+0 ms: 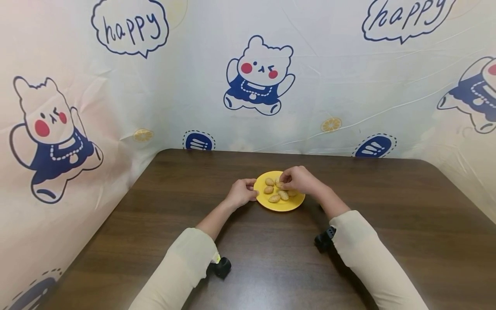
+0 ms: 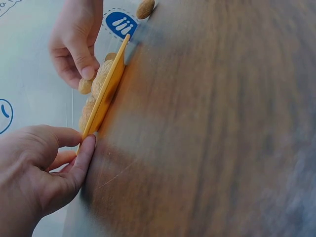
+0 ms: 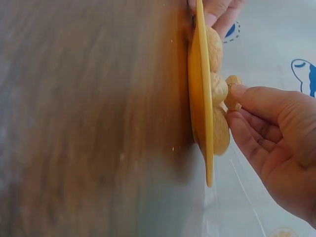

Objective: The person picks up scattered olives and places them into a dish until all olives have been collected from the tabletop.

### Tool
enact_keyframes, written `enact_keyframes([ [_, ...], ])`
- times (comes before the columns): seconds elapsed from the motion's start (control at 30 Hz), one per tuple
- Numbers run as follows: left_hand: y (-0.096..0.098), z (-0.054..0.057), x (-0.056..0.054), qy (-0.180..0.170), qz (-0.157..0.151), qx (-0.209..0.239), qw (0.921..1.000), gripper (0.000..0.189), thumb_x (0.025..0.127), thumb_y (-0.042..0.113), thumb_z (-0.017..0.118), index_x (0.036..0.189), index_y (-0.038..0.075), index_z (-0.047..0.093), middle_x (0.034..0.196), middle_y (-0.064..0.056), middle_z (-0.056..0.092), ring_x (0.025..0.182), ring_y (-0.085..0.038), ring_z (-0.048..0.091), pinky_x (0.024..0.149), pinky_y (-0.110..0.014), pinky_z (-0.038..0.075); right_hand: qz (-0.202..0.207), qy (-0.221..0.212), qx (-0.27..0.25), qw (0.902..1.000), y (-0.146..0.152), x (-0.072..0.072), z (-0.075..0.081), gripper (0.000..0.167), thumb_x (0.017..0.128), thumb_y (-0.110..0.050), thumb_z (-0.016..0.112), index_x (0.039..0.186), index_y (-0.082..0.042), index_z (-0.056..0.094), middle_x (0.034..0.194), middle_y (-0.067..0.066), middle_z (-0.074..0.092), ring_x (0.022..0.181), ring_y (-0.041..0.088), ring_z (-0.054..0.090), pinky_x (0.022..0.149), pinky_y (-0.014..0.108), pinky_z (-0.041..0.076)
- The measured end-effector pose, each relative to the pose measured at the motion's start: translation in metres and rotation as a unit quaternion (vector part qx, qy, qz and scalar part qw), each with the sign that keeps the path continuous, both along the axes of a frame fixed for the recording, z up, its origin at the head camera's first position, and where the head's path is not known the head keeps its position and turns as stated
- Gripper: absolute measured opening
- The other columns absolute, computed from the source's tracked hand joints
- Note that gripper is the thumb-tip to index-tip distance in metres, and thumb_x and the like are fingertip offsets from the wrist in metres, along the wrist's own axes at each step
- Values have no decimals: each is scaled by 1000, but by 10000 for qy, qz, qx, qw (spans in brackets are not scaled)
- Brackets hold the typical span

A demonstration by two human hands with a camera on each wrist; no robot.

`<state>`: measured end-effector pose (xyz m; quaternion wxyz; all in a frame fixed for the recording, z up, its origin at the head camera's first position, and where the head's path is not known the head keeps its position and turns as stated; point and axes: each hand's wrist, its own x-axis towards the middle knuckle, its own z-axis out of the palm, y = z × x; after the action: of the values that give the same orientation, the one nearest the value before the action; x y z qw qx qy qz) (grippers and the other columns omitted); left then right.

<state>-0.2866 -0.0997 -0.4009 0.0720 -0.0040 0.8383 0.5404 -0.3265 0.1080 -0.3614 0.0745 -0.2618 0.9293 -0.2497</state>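
Observation:
A round yellow plate (image 1: pixel 271 206) bears several tan, oval nuts (image 1: pixel 274 198) in rough shells. My left hand (image 1: pixel 240 193) holds the plate's left rim, with the thumb and fingers on opposite faces of the edge in the left wrist view. Over the plate, my right hand (image 1: pixel 300 180) pinches one unshelled-looking tan nut (image 3: pixel 232 102) between thumb and fingers, close above the others. In the head view, that hand covers part of the plate's far right side and some of the nuts.
The plate stands on a dark brown wooden table (image 1: pixel 267 249). One more brown nut (image 2: pixel 145 9) lies off the plate, beyond it in the left wrist view. A pale cloth backdrop (image 1: pixel 329 77) with printed cartoons rises behind the table and along its sides.

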Motion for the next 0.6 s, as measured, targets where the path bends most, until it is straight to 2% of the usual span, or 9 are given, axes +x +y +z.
enact_keyframes([
  [0.27, 0, 0, 0, 1, 11, 28, 10000, 49, 85, -2, 62, 132, -2, 48, 107, -13, 53, 89, -20, 54, 66, -23, 55, 30, -46, 221, 9997, -8, 2, 1, 10, 80, -9, 72, 90, -7, 70, 81, 2, 62, 76, 17, 54, 66, 24, 51],
  [0.6, 0, -1, 1, -4, 4, 29, 10000, 50, 85, -2, 62, 133, -2, 47, 107, -13, 53, 90, -20, 54, 67, -23, 55, 95, 25, 349, 9993, -9, 3, 1, 13, 81, -8, 71, 94, -6, 72, 86, 2, 64, 78, 16, 55, 70, 26, 52],
])
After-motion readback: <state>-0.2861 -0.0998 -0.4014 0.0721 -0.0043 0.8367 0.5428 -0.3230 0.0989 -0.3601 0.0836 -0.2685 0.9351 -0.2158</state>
